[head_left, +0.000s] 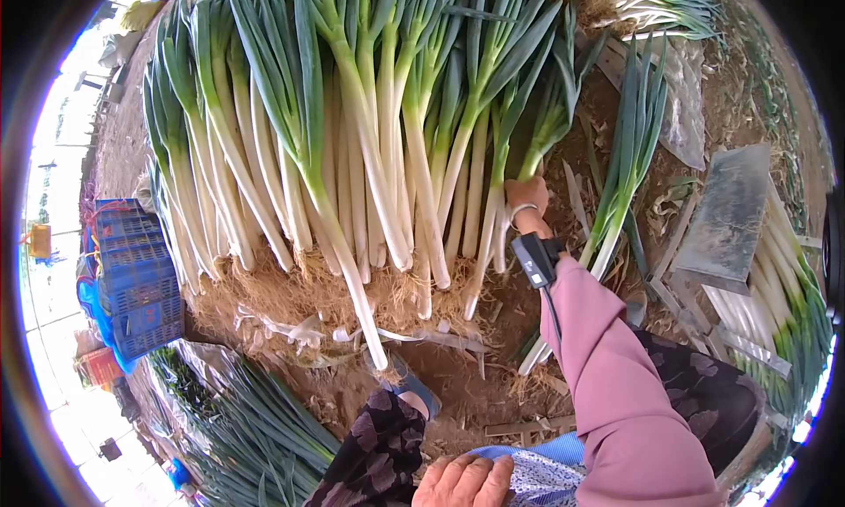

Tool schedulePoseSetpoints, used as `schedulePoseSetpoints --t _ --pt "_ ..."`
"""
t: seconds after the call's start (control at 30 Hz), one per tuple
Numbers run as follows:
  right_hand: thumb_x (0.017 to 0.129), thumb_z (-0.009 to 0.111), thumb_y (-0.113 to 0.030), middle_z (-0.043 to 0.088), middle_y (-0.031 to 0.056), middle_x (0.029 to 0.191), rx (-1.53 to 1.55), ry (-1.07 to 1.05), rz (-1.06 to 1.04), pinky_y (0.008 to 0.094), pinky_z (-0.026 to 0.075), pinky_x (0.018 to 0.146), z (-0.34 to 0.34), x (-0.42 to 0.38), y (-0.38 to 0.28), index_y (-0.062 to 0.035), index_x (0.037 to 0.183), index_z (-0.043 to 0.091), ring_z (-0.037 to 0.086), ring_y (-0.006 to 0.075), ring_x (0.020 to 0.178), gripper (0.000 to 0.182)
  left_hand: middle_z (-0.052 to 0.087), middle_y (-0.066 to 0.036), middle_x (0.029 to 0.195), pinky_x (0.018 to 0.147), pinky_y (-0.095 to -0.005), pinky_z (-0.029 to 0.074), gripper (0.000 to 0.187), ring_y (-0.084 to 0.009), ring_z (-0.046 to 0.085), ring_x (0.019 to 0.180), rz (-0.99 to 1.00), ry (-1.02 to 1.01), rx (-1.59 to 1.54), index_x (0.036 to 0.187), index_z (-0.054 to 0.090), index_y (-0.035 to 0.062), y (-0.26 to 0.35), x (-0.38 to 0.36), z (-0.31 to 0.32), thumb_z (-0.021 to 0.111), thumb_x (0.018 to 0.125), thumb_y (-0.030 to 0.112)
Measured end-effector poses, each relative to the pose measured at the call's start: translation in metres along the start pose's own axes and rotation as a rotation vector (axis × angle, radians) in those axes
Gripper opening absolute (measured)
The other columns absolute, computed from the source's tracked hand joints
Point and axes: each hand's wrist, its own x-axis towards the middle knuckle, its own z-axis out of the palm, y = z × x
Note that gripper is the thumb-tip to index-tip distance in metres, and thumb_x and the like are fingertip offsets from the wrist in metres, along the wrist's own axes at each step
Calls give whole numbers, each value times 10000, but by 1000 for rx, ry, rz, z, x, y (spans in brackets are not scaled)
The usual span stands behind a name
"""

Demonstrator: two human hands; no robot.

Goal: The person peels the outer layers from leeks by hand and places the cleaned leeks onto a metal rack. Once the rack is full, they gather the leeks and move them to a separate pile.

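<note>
A big heap of leeks (pixel 343 155) fills the upper middle, green tops away from me and white stems and roots toward me. My right hand (pixel 526 194) reaches to the heap's right side, its fingers closed around a leek (pixel 547 133). A strap with a small black device (pixel 537 259) sits on that wrist. Low in front of my body, my left hand (pixel 466 482) shows its knuckles, fingers together and curled; whatever lies under them is hidden. One leek (pixel 352 282) juts out of the heap toward my foot.
Loose leeks (pixel 620 172) lie right of my arm. Farther right, a metal sheet (pixel 726 212) stands by a wooden frame holding more leeks (pixel 757 304). Blue crates (pixel 141 278) stand left; another leek pile (pixel 255 428) lies lower left. My shoe (pixel 414 388) is near the roots.
</note>
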Motion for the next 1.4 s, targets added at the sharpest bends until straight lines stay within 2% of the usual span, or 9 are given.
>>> schedulePoseSetpoints --t 0.13,0.27,0.5,0.73,0.93,1.03,1.2,1.3,1.4 --pt "754 660 -151 596 138 942 840 124 -181 338 477 720 -16 11 62 67 1129 498 575 229 810 464 564 -157 980 844 -430 420 456 -321 545 936 -3 80 73 1149 499 -23 1 -6 13 644 729 77" --pt "891 594 -328 505 45 703 1116 70 83 274 413 468 -116 -37 66 -37 1073 462 489 116 542 368 562 -155 956 829 -418 422 424 -319 544 914 40 61 104 1147 507 -25 8 -8 15 623 751 72" --pt "891 622 -183 489 26 662 1301 173 -192 259 427 429 -187 -118 71 -66 1000 460 499 123 517 227 565 -137 903 774 -423 419 350 -320 557 858 45 155 140 1107 523 8 4 -5 25 633 783 83" --pt "863 644 -66 569 62 750 1780 -350 -355 314 473 552 -228 -219 2 -80 980 474 554 167 625 206 472 -226 1220 946 -456 380 600 -397 473 1113 74 567 197 1303 424 16 18 15 30 648 747 42" --pt "883 615 -68 554 83 789 1790 -651 -362 357 494 632 -270 -305 -37 -51 950 445 564 195 703 183 559 -190 1075 755 -453 451 472 -365 561 924 66 896 304 1214 478 8 36 7 28 643 784 109" --pt "909 599 -221 572 78 773 1714 -692 -398 389 529 619 -280 -305 -33 -49 962 409 571 190 655 262 617 -172 784 582 -437 471 227 -371 612 680 125 868 110 957 544 33 29 -6 12 649 829 188" --pt "826 707 -328 514 -1 598 1891 -776 -271 257 427 514 -294 -264 -17 -121 755 489 507 108 537 309 618 -178 761 603 -469 459 298 -377 616 704 70 624 -74 943 540 43 17 -34 12 657 844 298" --pt "831 707 -303 484 -6 608 1902 -675 -326 298 410 548 -299 -283 -20 -110 753 472 469 121 537 313 613 -150 847 738 -432 446 302 -325 603 854 201 755 265 908 547 38 7 -34 11 663 825 304" --pt "842 690 -331 462 4 609 1924 -690 -262 324 412 613 -298 -303 -36 -98 756 468 461 137 565 333 542 -159 1002 792 -447 417 398 -279 534 941 107 1019 838 1145 515 15 19 -26 19 615 794 176"
